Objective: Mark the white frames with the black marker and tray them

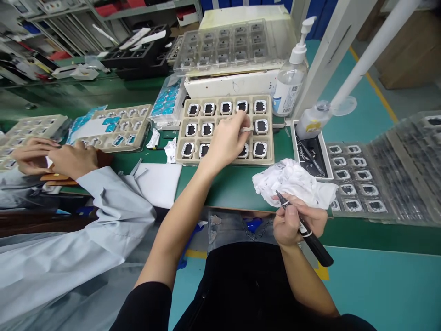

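My left hand [230,138] reaches over the beige compartment tray [224,161], its fingers pinched together on a small square frame [246,130] of which only a pale edge shows. Around it, several square white-rimmed frames with dark centres, such as one frame [261,127], sit in the compartments. My hand and wrist hide some of the middle ones. In my right hand [292,219], near the table's front edge, is a black marker pen [315,246]. Its narrow tip points up and left, next to a crumpled white cloth [292,181].
A pump bottle [287,85] stands behind the tray; right of it, a white box [329,161] holds black pieces and a second bottle [312,120]. Clear trays [361,184] of frames lie at right. At left, a co-worker's hands [74,158] work beside another tray [136,142].
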`<state>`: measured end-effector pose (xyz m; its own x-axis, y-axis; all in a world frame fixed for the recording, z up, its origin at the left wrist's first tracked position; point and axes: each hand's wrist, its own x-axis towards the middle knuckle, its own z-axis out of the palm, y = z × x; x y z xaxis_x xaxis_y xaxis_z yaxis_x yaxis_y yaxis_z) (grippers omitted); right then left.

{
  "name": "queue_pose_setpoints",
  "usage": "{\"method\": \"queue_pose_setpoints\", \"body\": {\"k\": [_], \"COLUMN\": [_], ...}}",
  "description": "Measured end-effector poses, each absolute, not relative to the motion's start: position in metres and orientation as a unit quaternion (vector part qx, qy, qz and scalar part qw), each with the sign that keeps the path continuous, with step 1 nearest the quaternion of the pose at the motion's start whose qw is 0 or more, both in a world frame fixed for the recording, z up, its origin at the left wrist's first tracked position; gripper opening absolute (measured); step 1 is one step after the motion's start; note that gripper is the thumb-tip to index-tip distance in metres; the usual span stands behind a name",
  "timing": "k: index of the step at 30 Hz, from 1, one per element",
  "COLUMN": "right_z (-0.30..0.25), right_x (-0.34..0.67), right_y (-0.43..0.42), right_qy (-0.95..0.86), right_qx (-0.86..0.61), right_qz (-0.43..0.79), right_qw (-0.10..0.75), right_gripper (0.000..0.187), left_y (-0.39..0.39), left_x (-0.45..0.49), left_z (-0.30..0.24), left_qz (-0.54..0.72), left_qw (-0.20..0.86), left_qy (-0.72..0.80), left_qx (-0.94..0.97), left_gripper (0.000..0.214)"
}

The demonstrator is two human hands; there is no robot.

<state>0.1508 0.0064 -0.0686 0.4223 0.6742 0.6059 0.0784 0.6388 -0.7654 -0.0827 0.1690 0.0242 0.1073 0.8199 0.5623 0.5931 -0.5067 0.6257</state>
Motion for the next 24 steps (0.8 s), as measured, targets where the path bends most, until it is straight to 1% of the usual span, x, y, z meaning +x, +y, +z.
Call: {"method": "queue_pose_setpoints", "body": {"k": [3,5,7,9,12,15,19,24], "right_z": [-0.068,-0.068,-0.067,-0.067,-0.067,-0.067,-0.068,-0.071], "right_x": [0.15,0.149,0.148,0.147,0.147,0.147,0.148,0.15], "right_y": [0.009,0.01,0.01,0.01,0.01,0.01,0.01,0.008], "right_qy": [-0.494,-0.491,-0.492,-0.493,-0.495,-0.496,-0.496,-0.502], "right_qx": [-0.369,-0.378,-0.396,-0.41,-0.413,-0.414,-0.41,-0.398], "right_qz": [0.171,0.165,0.169,0.171,0.172,0.168,0.17,0.185], "right_qw": [0.768,0.767,0.757,0.749,0.745,0.744,0.746,0.745], "right_gripper": [0.034,0.036,0.04,0.044,0.046,0.047,0.045,0.04], "left_y": [0.122,0.088,0.058,0.038,0.027,0.025,0.022,0.013], "left_x": [-0.066,-0.054,-0.046,-0.043,-0.045,-0.048,-0.049,-0.055], "left_z": [0.03,0.029,0.023,0.011,-0.008,-0.019,-0.022,-0.018], "left_qz": [0.571,0.625,0.626,0.598,0.567,0.565,0.557,0.522], "left_qw": [0.171,0.232,0.319,0.401,0.471,0.484,0.473,0.445], "left_qy": [0.476,0.477,0.486,0.491,0.49,0.498,0.506,0.453], "left_qx": [0.647,0.572,0.519,0.49,0.465,0.446,0.459,0.569], "left_gripper": [0.017,0.021,0.028,0.033,0.036,0.035,0.031,0.05]}}
